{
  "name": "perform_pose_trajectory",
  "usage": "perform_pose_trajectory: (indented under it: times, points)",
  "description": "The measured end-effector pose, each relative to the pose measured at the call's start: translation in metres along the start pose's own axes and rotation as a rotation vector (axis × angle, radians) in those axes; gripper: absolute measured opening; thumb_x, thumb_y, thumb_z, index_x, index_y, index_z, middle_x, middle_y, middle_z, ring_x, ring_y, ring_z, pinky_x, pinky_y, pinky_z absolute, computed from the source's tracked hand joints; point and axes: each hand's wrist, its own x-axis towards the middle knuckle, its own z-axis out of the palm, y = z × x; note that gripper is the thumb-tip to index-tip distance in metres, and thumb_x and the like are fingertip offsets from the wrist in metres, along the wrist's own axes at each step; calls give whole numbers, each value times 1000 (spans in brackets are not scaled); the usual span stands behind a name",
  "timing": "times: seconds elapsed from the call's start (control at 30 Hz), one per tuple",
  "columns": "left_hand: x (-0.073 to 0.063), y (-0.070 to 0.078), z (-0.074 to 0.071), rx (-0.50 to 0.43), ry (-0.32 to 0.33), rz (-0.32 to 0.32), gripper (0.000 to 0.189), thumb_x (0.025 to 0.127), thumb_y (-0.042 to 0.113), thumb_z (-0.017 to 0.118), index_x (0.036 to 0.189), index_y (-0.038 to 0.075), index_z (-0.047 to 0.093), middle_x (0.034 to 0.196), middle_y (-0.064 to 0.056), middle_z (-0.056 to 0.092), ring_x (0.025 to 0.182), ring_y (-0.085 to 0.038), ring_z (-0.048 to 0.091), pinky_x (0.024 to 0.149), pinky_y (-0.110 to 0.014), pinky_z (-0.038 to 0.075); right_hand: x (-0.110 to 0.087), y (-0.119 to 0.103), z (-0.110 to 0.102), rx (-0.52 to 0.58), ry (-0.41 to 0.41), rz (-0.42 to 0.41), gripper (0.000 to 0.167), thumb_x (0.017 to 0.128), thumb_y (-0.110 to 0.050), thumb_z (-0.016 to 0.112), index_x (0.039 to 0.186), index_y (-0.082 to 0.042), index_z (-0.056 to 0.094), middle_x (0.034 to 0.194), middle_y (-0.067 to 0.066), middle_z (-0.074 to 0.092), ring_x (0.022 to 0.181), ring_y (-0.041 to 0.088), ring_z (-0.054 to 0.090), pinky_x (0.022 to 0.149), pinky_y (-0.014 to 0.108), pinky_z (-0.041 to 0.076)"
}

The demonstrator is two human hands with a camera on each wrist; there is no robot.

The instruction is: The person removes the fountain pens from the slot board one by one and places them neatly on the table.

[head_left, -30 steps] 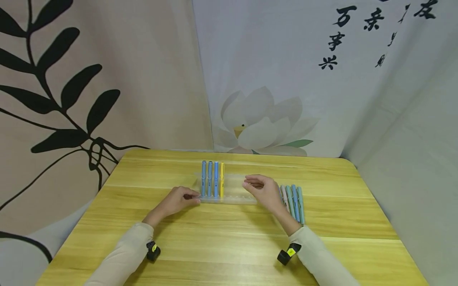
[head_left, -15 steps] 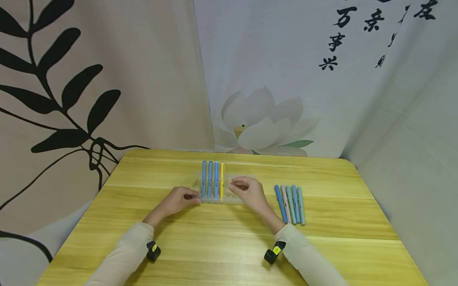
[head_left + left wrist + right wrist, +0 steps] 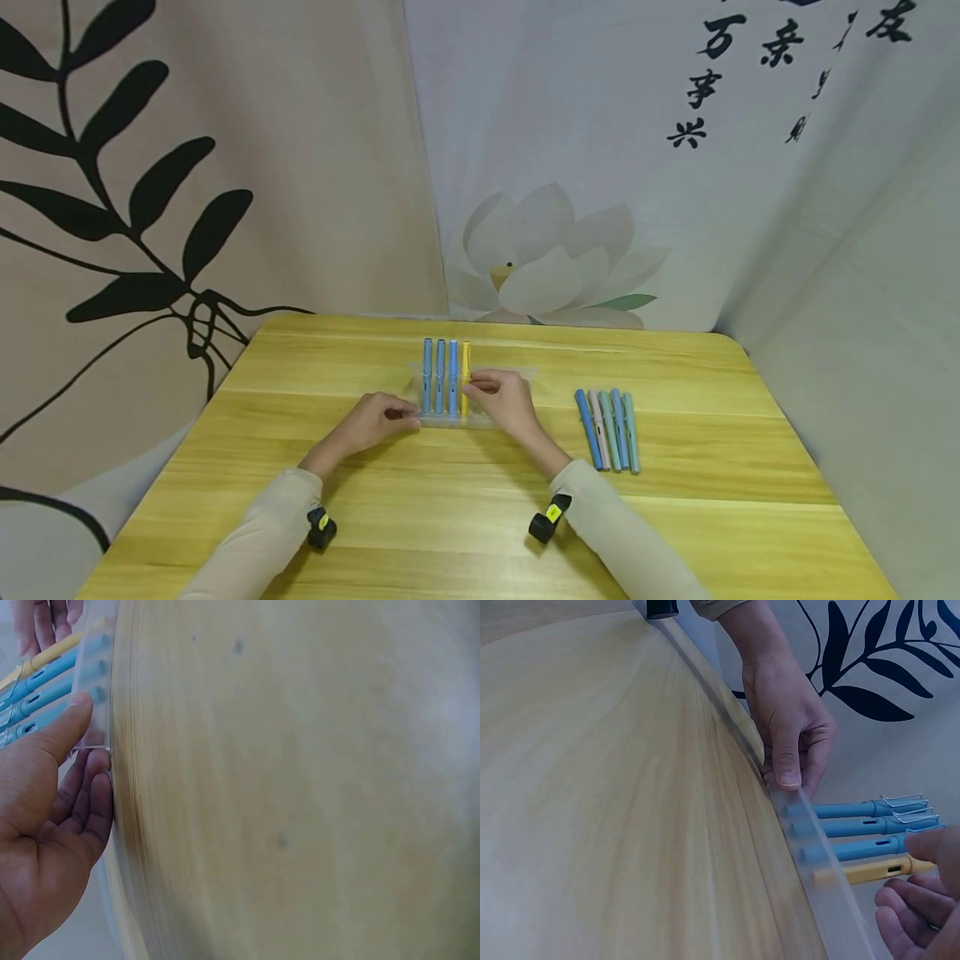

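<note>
A clear plastic pen stand (image 3: 480, 422) sits on the table, with three blue pens (image 3: 439, 375) and a yellow pen (image 3: 466, 367) upright in its left part. My left hand (image 3: 375, 419) holds the stand's left end, thumb (image 3: 71, 724) on one face and fingers curled behind. At the yellow pen is my right hand (image 3: 506, 402); its thumb (image 3: 930, 844) and fingers lie on either side of the pen's upper part and appear to pinch it. The exact contact is partly hidden by the hand.
Right of the stand lies a row of several loose pens: a darker blue pen (image 3: 588, 429), a pale pink pen (image 3: 599, 429), green ones and another blue. The wooden table (image 3: 450, 525) ends at a fabric backdrop (image 3: 337, 167) with printed leaves and a lotus.
My right hand has moved left from beside the loose pens, across the stand, to the yellow pen. The left hand has stayed on the stand's left end.
</note>
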Motion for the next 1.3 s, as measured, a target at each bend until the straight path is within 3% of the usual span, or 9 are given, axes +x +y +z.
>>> perform_pose_trajectory:
  times: [0.3,0.77,1.3]
  points:
    - [-1,-1,0,-14,-1,19,31,97,27,72,118,3,76,110,-5,76,88,-11,66,77,-27,55,4,4,7,2,-8,30,31,96,-24,74,119,-3,74,110,11,76,97,23,74,78,32,60]
    - [-1,-2,0,-4,0,21,33,97,28,72,119,3,76,111,-6,76,90,-11,67,78,-27,55,4,5,9,-36,18,30,28,95,-26,76,116,-7,76,106,6,77,93,17,73,78,31,60]
    - [-1,-2,0,4,-3,39,35,98,28,72,120,2,75,107,-4,76,89,-10,67,77,-27,55,-2,-15,-4,5,60,-4,27,95,-22,75,116,-6,75,106,6,77,93,18,73,79,31,60]
